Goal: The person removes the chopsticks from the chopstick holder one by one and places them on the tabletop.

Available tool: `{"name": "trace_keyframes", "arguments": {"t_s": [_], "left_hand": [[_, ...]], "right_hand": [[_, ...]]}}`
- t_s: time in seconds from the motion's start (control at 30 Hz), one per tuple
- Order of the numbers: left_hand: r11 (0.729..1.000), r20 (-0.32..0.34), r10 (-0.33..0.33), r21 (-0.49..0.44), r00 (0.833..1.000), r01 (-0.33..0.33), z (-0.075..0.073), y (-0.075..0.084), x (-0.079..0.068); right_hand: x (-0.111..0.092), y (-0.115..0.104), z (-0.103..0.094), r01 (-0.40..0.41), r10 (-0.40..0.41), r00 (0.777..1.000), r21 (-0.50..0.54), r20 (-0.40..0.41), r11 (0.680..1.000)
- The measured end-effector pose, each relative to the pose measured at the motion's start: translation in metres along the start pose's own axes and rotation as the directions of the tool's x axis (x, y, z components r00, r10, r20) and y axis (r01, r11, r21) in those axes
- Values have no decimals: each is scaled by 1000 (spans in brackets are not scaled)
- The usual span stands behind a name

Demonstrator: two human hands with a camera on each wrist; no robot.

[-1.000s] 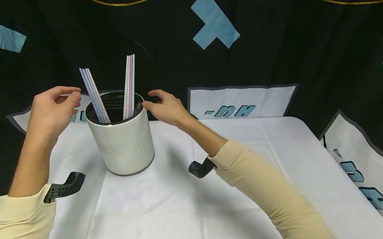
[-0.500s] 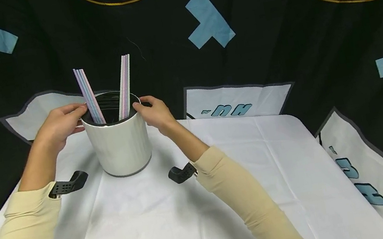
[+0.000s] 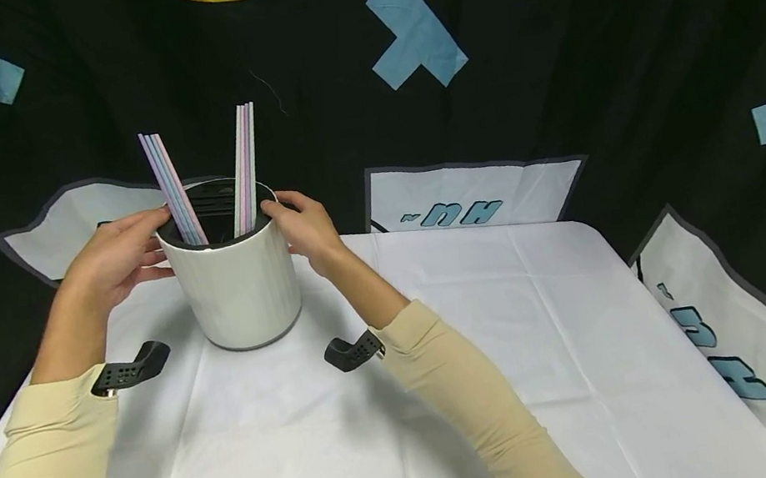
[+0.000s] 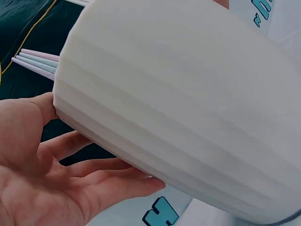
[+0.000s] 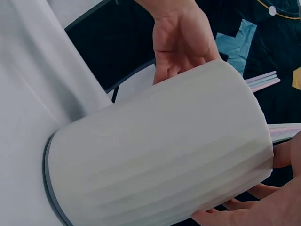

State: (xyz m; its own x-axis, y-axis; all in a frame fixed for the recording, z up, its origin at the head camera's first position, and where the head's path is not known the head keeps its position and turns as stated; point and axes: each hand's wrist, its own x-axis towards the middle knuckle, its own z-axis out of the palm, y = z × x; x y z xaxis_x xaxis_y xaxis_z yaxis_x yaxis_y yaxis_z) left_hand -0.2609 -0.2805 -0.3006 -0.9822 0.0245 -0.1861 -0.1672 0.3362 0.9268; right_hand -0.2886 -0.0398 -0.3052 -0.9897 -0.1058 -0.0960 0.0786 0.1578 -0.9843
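A white ribbed utensil holder (image 3: 236, 293) with a black divided inside stands upright on the white-covered table, towards the back left. Two bundles of thin pastel sticks that look like chopsticks, a left bundle (image 3: 174, 189) and a right bundle (image 3: 244, 169), lean apart in it. My left hand (image 3: 116, 258) holds the holder's left side, thumb at the rim and fingers along the wall. On the opposite side my right hand (image 3: 309, 230) grips it, its thumb at the rim. The left wrist view shows the left fingers (image 4: 108, 183) against the ribbed wall (image 4: 178, 103).
White cloth (image 3: 455, 396) covers the table, its right edge sloping down at the right. Behind hangs a black curtain (image 3: 522, 72) with blue and yellow patches. A black wrist strap (image 3: 131, 371) sits on each forearm.
Both hands have closed in from beside the holder onto its rim and sides. The left hand has come down and the right has moved left. The holder still stands on the table.
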Motion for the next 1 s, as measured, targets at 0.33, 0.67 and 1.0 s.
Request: {"name": "trace_keyframes", "arguments": {"t_s": [0.33, 0.67, 1.0], "left_hand": [[1000, -44, 4, -25, 999, -5, 3, -4, -1], [999, -95, 40, 3, 995, -40, 34, 6, -4], [999, -95, 50, -2, 994, -51, 69, 17, -9]], "right_hand": [[-3, -2, -4, -21, 20, 999, 50, 32, 999], [-4, 4, -35, -9, 7, 998, 17, 66, 1000], [-11, 11, -75, -2, 3, 993, -8, 115, 1000]]}}
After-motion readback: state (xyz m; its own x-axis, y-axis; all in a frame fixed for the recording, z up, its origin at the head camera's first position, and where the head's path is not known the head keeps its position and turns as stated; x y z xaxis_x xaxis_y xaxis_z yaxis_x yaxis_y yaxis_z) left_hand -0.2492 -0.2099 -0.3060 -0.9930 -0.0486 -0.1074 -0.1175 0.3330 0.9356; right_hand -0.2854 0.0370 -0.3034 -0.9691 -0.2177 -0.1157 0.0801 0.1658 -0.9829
